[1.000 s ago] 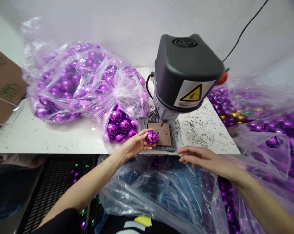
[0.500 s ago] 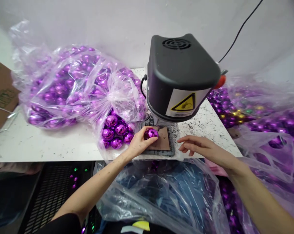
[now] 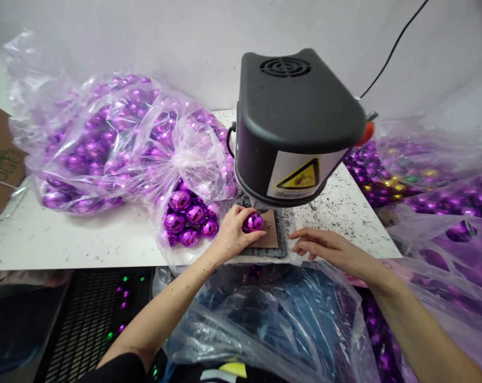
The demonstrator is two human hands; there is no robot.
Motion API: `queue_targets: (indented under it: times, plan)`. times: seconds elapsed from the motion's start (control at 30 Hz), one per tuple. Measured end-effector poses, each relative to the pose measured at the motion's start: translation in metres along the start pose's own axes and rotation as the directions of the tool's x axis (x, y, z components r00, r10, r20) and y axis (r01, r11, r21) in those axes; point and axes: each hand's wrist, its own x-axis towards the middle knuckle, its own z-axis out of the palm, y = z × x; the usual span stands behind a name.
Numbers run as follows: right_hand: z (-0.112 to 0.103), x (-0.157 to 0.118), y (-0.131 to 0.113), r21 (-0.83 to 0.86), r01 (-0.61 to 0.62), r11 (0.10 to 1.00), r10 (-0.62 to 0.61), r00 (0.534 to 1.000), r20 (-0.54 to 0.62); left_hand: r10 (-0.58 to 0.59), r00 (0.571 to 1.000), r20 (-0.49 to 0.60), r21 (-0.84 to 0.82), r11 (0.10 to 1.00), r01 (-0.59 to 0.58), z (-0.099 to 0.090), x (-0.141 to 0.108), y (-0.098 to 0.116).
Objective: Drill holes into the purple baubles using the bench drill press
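Observation:
A shiny purple faceted ball (image 3: 255,222) is pinched between the thumb and fingers of my left hand (image 3: 233,230). It sits over a brown board (image 3: 271,234) on the dark base, below the black machine head (image 3: 299,106). To the right of the base, my right hand (image 3: 318,243) hovers with its fingers loosely stretched and nothing in them. Left of my left hand, several similar balls (image 3: 189,236) show in the mouth of a clear plastic bag (image 3: 184,159). The machine's lower tip is mostly hidden behind my left hand and the ball.
Dark flakes litter the white table (image 3: 337,207). A cardboard box (image 3: 3,159) stands at the far left. More purple balls in plastic bags (image 3: 444,239) lie at the right. Clear plastic sheeting (image 3: 265,319) covers my lap. A red knob (image 3: 365,134) sticks out from the machine's right side.
My left hand and the ball have shifted slightly right over the board. My right hand has barely moved. The view has tilted a little.

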Motion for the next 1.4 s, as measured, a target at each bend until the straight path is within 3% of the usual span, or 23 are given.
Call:
queue_targets:
  times: [0.2,0.37,0.67,0.93,1.0,1.07,1.13,1.23,1.33,1.4]
  plan:
    - [0.001,-0.005,-0.006,0.03,-0.015,0.999,0.016,1.0,-0.021,-0.14,0.987,0.081,-0.17,0.974,0.152,-0.009,0.01,-0.011]
    - [0.003,-0.003,-0.006,0.023,-0.013,1.0,0.013,1.0,-0.011,-0.163,0.977,0.134,-0.285,0.938,0.196,-0.013,0.008,-0.018]
    - [0.005,-0.005,0.001,-0.003,-0.016,1.0,0.016,1.0,-0.026,-0.064,0.992,0.111,-0.148,0.986,0.081,-0.016,0.003,-0.014]
    - [0.004,-0.008,0.002,0.007,-0.022,1.0,0.022,0.999,-0.032,0.035,0.999,-0.021,-0.066,0.997,-0.036,0.015,-0.008,-0.01]
    - [0.002,-0.012,-0.008,-0.007,-0.004,1.0,0.003,0.996,-0.084,0.002,0.999,-0.034,-0.056,0.998,-0.004,0.021,-0.007,-0.01]
    - [-0.003,-0.017,-0.024,-0.008,0.041,0.999,-0.042,0.974,-0.224,-0.013,1.0,-0.023,-0.05,0.999,0.012,0.022,-0.006,-0.01]
    - [-0.009,-0.02,-0.045,0.012,0.146,0.989,-0.126,0.887,-0.445,0.003,1.0,-0.004,-0.05,0.999,-0.003,0.021,-0.006,-0.009]
    - [-0.017,-0.019,-0.082,-0.002,0.393,0.92,-0.272,0.631,-0.726,0.054,0.998,0.033,-0.036,0.998,-0.053,0.019,-0.008,-0.008]
    - [-0.018,-0.015,-0.119,-0.146,0.624,0.767,-0.432,0.334,-0.838,0.09,0.994,0.054,-0.017,0.996,-0.089,0.019,-0.01,-0.009]
    - [-0.016,-0.013,-0.139,-0.268,0.682,0.68,-0.529,0.204,-0.824,0.092,0.994,0.06,-0.004,0.996,-0.092,0.02,-0.01,-0.009]
